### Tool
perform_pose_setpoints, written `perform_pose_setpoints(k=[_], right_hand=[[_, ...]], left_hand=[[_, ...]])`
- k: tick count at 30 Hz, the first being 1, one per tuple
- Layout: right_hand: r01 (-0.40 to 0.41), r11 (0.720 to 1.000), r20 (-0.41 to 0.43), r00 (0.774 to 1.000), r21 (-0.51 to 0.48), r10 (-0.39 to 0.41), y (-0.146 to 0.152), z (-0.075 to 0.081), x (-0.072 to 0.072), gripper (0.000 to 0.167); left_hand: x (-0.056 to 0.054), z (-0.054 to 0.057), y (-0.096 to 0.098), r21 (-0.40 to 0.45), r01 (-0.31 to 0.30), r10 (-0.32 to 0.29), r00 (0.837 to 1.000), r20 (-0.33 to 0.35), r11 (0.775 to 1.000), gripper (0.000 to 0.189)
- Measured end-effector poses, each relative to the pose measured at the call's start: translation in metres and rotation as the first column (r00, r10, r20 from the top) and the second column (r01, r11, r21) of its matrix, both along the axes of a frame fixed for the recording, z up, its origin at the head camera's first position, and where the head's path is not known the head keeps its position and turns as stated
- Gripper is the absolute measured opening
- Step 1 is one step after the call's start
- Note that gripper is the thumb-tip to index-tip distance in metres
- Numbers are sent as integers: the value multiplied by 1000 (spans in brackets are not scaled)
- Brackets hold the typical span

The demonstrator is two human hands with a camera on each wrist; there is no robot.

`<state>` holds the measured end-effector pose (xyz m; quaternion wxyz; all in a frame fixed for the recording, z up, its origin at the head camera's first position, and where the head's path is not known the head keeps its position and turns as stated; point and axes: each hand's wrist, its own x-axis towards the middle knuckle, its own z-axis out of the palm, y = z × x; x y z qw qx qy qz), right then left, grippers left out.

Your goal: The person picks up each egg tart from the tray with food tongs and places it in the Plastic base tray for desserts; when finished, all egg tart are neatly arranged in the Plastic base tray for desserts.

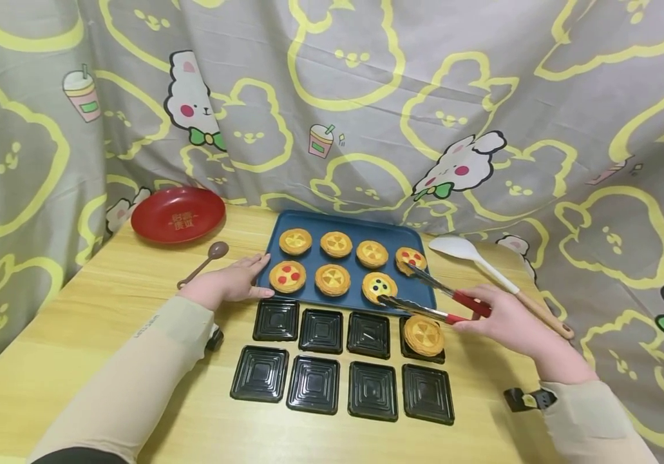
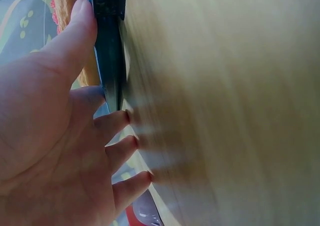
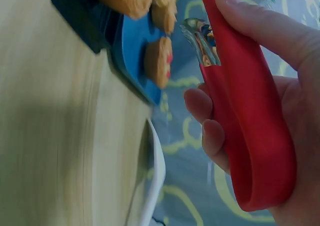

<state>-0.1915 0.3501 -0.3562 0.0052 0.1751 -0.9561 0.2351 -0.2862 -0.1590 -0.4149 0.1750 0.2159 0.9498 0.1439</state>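
Note:
Near the right end of a blue tray (image 1: 357, 281), my right hand (image 1: 502, 319) grips tongs (image 3: 255, 101) by their red handles. Their arms are spread, one tip by the near edge of a blueberry-topped tart (image 1: 379, 287), the other overlapping a red-berry tart (image 1: 411, 259). Nothing shows pinched between the tips. At the tray's left end rests my left hand (image 1: 236, 277); in the left wrist view its thumb lies on the rim and several fingertips touch the tabletop. Several tarts stand in two rows on the tray. Another tart (image 1: 424, 335) sits on a black square holder (image 1: 440, 358) in front.
Several black square holders (image 1: 314, 385) lie in two rows before the tray. A red plate (image 1: 178, 216) and a brown spoon (image 1: 204, 263) lie at left. At right is a white utensil (image 1: 459, 248) with a wooden handle. A patterned curtain (image 1: 366, 129) hangs behind the wooden table (image 1: 192, 412).

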Motion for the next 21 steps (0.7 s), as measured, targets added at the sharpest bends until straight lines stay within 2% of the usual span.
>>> perform_pose_setpoints(k=[4, 9, 15, 21], right_hand=[[-38, 999, 2, 999, 3, 38, -15, -10, -13, 68], [-45, 999, -12, 999, 23, 45, -24, -21, -21, 68], [-54, 999, -21, 998, -4, 54, -26, -27, -21, 56], [-55, 998, -14, 998, -20, 54, -29, -22, -18, 55]], left_hand=[[2, 1, 1, 2, -7, 7, 1000, 6, 1000, 96], [3, 2, 2, 6, -11, 11, 1000, 9, 1000, 96], [3, 2, 2, 5, -9, 9, 1000, 3, 1000, 96], [3, 2, 0, 4, -15, 15, 1000, 3, 1000, 95]])
